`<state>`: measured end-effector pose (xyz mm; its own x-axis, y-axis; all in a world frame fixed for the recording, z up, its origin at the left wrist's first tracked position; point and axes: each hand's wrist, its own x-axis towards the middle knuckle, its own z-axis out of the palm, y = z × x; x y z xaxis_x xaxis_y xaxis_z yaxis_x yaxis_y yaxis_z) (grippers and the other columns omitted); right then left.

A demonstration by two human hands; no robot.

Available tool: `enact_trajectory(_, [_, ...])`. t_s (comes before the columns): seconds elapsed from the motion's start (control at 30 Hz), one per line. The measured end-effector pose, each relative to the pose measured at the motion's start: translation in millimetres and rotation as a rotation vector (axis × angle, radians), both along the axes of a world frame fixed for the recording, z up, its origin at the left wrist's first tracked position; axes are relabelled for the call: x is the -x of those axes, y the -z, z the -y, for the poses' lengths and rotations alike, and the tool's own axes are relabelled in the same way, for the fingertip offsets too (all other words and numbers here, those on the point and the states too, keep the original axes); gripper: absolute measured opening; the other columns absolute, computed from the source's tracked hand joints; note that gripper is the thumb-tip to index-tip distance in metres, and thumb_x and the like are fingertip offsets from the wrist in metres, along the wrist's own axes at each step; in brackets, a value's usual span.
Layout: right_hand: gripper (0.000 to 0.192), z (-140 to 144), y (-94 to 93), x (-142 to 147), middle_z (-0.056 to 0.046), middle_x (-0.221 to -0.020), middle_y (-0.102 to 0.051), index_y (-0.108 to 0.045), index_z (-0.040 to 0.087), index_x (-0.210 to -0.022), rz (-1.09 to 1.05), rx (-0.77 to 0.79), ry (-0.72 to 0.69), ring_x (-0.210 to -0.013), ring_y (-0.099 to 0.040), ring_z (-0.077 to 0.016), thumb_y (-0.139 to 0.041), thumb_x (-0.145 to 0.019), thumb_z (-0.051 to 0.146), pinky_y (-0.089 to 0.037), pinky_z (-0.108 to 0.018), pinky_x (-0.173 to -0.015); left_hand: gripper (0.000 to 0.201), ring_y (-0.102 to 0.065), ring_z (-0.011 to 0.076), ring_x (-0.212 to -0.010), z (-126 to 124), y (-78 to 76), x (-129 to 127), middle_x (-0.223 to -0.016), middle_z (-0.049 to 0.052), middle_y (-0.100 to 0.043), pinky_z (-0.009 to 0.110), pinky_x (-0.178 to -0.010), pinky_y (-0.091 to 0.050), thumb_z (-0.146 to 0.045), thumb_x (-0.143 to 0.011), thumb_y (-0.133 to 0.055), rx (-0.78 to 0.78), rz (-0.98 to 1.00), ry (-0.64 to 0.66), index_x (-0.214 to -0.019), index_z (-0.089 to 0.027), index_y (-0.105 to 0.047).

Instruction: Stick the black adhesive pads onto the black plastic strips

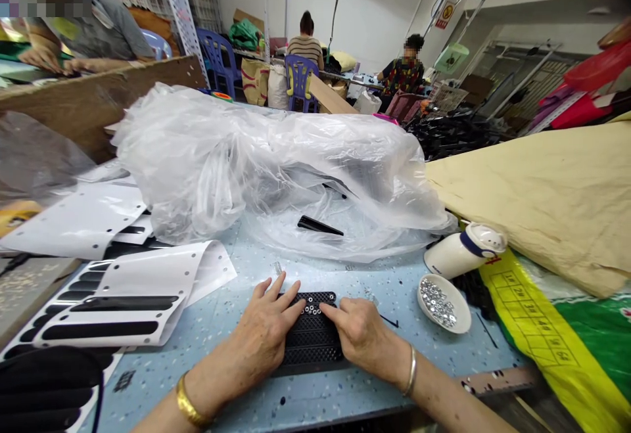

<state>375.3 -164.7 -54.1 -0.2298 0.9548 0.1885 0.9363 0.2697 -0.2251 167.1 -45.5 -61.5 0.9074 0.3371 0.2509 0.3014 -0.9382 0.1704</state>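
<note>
1. Black and mesh-textured, the flat rectangular plate [311, 338] lies on the speckled blue table [276, 275] right in front of you.
2. Your left hand [266, 338] rests open, fingers spread flat on the plate's left side.
3. Your right hand [362, 334] presses loosely on its right edge, forefinger at a row of small silver rings [311, 309].
4. Just right, a white bowl [442, 303] holds shiny metal eyelets; crinkled clear plastic [276, 163] is heaped behind.

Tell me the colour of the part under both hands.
Black, with a perforated grid surface; the head view shows the part best.
</note>
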Motion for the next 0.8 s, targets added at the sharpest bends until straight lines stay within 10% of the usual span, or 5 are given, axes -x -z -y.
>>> enact_trajectory(0.8, [0.051, 13, 0.4, -8, -0.010, -0.075, -0.059, -0.060, 0.007, -0.126, 0.149, -0.056, -0.035, -0.067, -0.049, -0.0218, -0.039, -0.081, -0.003, -0.035, -0.034, -0.062, 0.046, -0.051, 0.0430, -0.127, -7, -5.3, 13, -0.132, 0.017, -0.062, 0.062, -0.092, -0.046, 0.002, -0.077, -0.041, 0.047, 0.085, 0.008, -0.113, -0.013, -0.065])
